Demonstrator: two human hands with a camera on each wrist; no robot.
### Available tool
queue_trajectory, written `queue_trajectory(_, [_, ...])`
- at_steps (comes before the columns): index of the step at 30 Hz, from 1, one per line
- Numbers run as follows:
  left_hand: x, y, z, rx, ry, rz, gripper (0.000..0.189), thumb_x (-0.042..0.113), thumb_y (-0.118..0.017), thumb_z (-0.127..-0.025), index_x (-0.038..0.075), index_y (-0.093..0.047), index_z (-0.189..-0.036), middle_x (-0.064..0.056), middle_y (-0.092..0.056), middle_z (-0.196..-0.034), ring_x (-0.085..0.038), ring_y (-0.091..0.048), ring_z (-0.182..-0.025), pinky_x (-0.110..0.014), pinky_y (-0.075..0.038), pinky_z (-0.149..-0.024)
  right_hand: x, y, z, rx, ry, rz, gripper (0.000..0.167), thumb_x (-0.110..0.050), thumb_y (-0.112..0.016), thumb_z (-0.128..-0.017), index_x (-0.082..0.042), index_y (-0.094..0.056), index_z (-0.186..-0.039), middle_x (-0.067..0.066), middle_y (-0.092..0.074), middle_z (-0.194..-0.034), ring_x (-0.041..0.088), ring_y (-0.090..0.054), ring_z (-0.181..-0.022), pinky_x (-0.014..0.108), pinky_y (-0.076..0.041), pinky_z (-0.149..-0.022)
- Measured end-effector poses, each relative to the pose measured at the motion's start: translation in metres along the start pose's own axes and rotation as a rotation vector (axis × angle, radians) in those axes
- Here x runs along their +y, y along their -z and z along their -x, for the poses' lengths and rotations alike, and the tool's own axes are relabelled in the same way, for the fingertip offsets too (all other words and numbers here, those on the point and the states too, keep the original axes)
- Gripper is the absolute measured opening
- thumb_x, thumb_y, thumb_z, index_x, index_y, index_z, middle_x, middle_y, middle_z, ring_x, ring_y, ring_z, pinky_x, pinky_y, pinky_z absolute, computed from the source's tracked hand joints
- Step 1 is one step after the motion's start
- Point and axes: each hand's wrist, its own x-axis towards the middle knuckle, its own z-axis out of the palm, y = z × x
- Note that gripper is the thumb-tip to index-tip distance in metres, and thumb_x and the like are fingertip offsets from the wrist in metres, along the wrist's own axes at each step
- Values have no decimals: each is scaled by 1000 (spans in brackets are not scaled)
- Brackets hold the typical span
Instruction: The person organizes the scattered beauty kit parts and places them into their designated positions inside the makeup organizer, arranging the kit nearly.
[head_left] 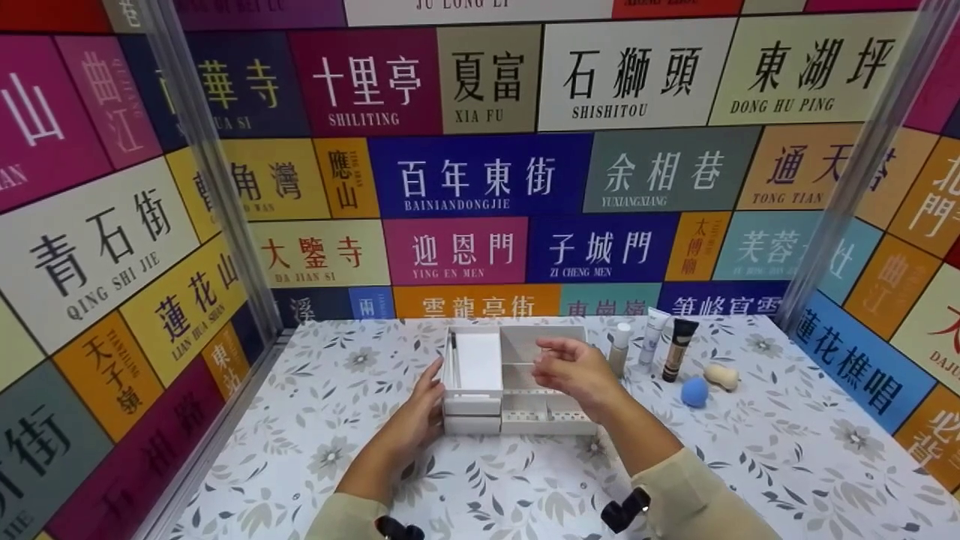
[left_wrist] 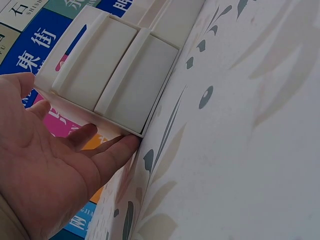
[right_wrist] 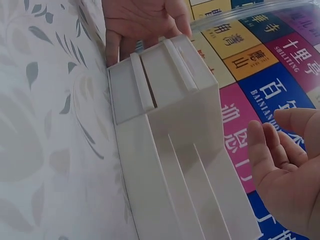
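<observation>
1. Through the head view I located the white organizer (head_left: 472, 426) near the middle of the patterned tabletop (head_left: 262, 450), between the person's hands.
2. I recorded the left hand (head_left: 426, 401) at the organizer's left side, reaching in from the near edge. Its fingers were spread and nearly straight, the lower fingertips against the near-left corner; the grip was apart.
3. I found the right hand (head_left: 579, 371) raised over the right-hand compartments, palm turned left and fingers lightly bent. Thumb and fingers stood apart, clamped on nothing, and the right wrist view showed it clear of the organizer.
4. I noted that the organizer stood upright, its drawer fronts (left_wrist: 140, 80) facing the near side. Its front ran left to right; foreshortening prevented me from confirming whether width or depth was greater.
5. In the left top tray I saw a slender stick (head_left: 454, 360), long axis near to far, dark part at the far end.
6. A capped bottle (head_left: 619, 351) stood just right of the organizer.
</observation>
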Motion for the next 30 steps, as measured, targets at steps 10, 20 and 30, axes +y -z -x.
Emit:
queue_trajectory(10, [0,-1,2,15,10,5,61,46,-38,-114,48,-15,-170,-9,-7,-183,-44,-26,-164,-61,-24,-134,0,35,12,61,-42,89,45,-7,-71,-101,-2,-60,-145,5,-70,-108,20,-74,-97,30,-65,-87])
queue_trajectory(20, [-1,-2,2,7,-6,10,60,44,-37,-115,45,-15,-171,-12,-8,-182,-46,-27,-164,-61,-25,-133,5,80,23,124,-63,129,53,-15,-74,-101,-3,-56,-150,1,-72,-112,18,-74,-101,28,-65,-88])
queue_trajectory(30, [1,-2,2,4,-13,10,61,42,-36,-115,43,-13,-171,-16,-14,-181,-46,-26,-164,-61,-24,-133,12,105,25,154,-38,89,53,-14,-72,-103,0,-54,-151,-4,-74,-106,14,-75,-96,26,-64,-86])
